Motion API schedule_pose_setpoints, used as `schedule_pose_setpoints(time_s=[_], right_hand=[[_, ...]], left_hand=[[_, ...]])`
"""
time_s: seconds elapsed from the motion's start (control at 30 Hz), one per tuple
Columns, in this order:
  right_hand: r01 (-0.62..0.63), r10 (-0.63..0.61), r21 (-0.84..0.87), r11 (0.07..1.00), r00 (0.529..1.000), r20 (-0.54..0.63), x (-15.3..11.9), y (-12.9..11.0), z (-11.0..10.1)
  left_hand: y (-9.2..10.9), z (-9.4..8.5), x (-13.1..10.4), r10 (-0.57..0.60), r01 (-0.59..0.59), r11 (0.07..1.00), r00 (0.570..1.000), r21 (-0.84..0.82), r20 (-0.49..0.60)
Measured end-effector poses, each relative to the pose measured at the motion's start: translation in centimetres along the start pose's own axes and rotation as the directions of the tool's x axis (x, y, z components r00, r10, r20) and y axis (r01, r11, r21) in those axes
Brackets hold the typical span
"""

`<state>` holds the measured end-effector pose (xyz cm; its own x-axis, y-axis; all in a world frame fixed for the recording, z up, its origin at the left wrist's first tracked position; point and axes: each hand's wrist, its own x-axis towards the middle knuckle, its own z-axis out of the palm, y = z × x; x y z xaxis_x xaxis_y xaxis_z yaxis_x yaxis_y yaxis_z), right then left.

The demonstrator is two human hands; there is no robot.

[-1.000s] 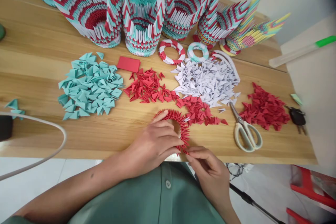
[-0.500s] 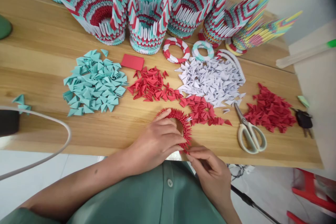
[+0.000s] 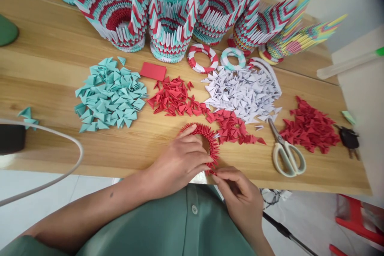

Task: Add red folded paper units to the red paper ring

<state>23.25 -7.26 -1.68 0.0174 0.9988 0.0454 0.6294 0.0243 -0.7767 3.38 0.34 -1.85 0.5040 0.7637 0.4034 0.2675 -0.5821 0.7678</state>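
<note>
A curved red chain of folded paper pieces (image 3: 213, 148) lies near the table's front edge. My left hand (image 3: 183, 160) rests over its left side, fingers closed around the inner and outer rim. At the chain's lower end, my right hand (image 3: 240, 192) pinches a small red paper piece (image 3: 212, 172) between thumb and forefinger, touching the chain. The fingers hide part of that piece. Loose red folded pieces (image 3: 231, 127) lie just beyond the chain, and white folded pieces (image 3: 240, 92) are heaped behind them.
Teal folded pieces (image 3: 109, 96) lie left. Scissors (image 3: 288, 154) and another red heap (image 3: 312, 126) are at the right, beside keys (image 3: 349, 138). Finished paper rings (image 3: 203, 58) and tall paper baskets (image 3: 171, 28) line the back. A white cable (image 3: 79, 148) crosses the left edge.
The view has shifted slightly, so the table items appear a little further right. Both hands keep almost the same position on the red chain.
</note>
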Motion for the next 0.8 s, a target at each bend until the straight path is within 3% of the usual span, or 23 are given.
schedule_pose_setpoints(time_s=[0.2, 0.33, 0.53, 0.8], right_hand=[[0.148, -0.153, -0.228, 0.962, 0.988, -0.003, 0.52, -0.43, 0.34], [0.225, -0.234, -0.294, 0.929, 0.972, 0.004, 0.77, -0.37, 0.25], [0.245, -0.248, -0.243, 0.939, 0.969, 0.017, 0.80, -0.21, 0.35], [0.284, -0.289, -0.086, 0.955, 0.955, -0.065, 0.95, 0.45, 0.73]], left_hand=[[-0.21, -0.02, -0.18, 0.015, -0.015, 0.999, 1.000, 0.030, 0.005], [-0.37, 0.09, -0.26, 0.028, -0.028, 0.999, 1.000, 0.044, 0.004], [-0.40, 0.02, -0.27, 0.013, -0.013, 1.000, 1.000, 0.018, 0.007], [-0.36, -0.20, -0.16, -0.025, 0.023, 0.997, 0.999, -0.068, -0.032]])
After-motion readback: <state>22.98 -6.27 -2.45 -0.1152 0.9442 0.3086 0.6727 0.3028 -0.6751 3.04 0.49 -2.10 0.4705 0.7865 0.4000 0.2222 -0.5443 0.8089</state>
